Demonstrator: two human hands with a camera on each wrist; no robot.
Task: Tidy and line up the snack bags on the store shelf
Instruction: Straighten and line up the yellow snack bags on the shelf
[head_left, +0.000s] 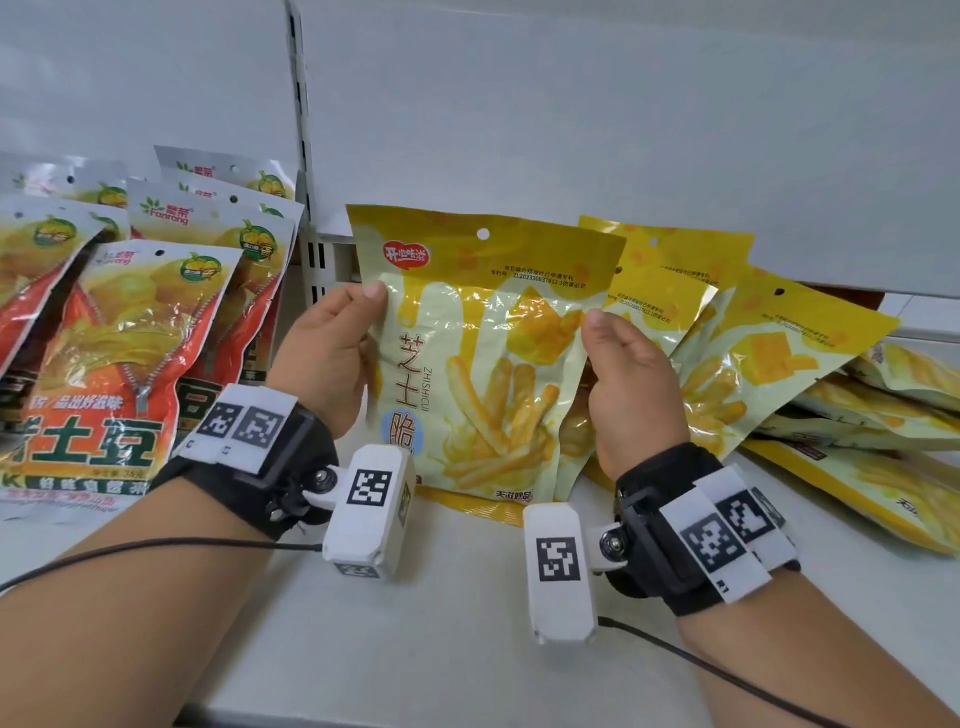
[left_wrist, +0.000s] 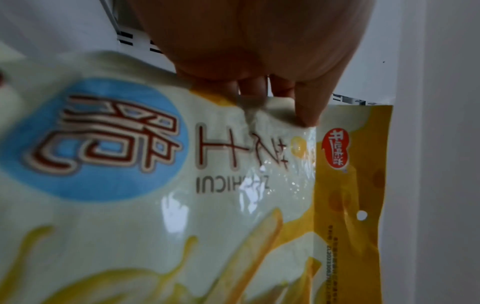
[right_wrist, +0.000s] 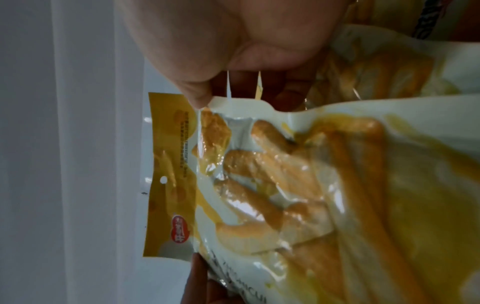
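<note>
A yellow-and-cream cheese stick snack bag (head_left: 483, 358) stands upright at the middle of the white shelf (head_left: 415, 623), its front toward me. My left hand (head_left: 332, 348) pinches its left edge, thumb on the front and fingers behind. My right hand (head_left: 628, 374) pinches its right edge the same way. The left wrist view shows the thumb (left_wrist: 309, 111) pressing the bag (left_wrist: 182, 185) at its edge. In the right wrist view the thumb (right_wrist: 197, 96) sits on the bag (right_wrist: 285, 185) near its yellow top band.
More cheese stick bags (head_left: 737, 343) lean behind and to the right, and several lie flat in a pile (head_left: 883, 426) at far right. Red-and-yellow potato snack bags (head_left: 130, 338) stand in rows on the left. A slotted upright (head_left: 301, 104) divides the white back wall.
</note>
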